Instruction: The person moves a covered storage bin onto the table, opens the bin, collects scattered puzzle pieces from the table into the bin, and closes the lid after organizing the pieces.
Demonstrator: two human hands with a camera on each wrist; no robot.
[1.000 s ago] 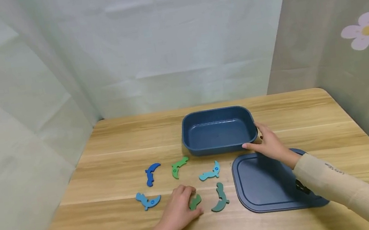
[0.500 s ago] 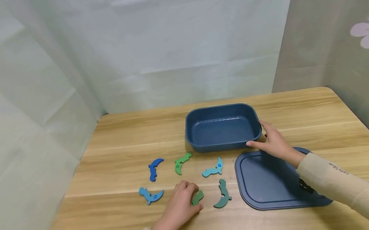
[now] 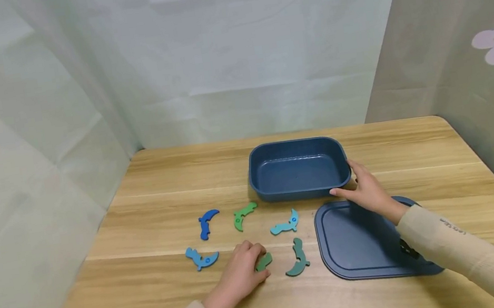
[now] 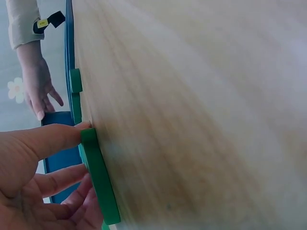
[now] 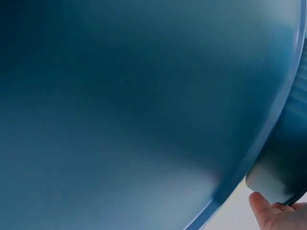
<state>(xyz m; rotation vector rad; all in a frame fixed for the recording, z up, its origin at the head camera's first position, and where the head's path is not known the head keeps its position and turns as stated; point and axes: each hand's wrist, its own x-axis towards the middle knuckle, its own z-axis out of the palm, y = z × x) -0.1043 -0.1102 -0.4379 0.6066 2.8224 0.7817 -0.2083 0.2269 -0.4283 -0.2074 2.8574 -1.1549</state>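
Observation:
My left hand point(image 3: 240, 273) is low over the table, pinching a green curved piece point(image 3: 264, 262) between thumb and fingers. In the left wrist view this piece point(image 4: 101, 179) stands on edge, with the thumb at its upper end and the fingers on its side; its other face is hidden. My right hand point(image 3: 368, 193) rests at the front right corner of a dark blue box point(image 3: 301, 195). Its thumb extends along the front and its fingers reach along the right side, fairly straight. The box's floor is visible from above.
A flat dark blue lid point(image 3: 361, 246) lies under the right forearm. Around the left hand are a dark green piece point(image 3: 298, 258), a light blue one point(image 3: 285, 226), a bright green one point(image 3: 243, 215), a dark blue one point(image 3: 207, 224) and a blue one point(image 3: 201, 260).
The head view has shifted slightly. My left fingers have drawn in on the green piece, which shows less of its outline now. The right hand stays at the box corner.

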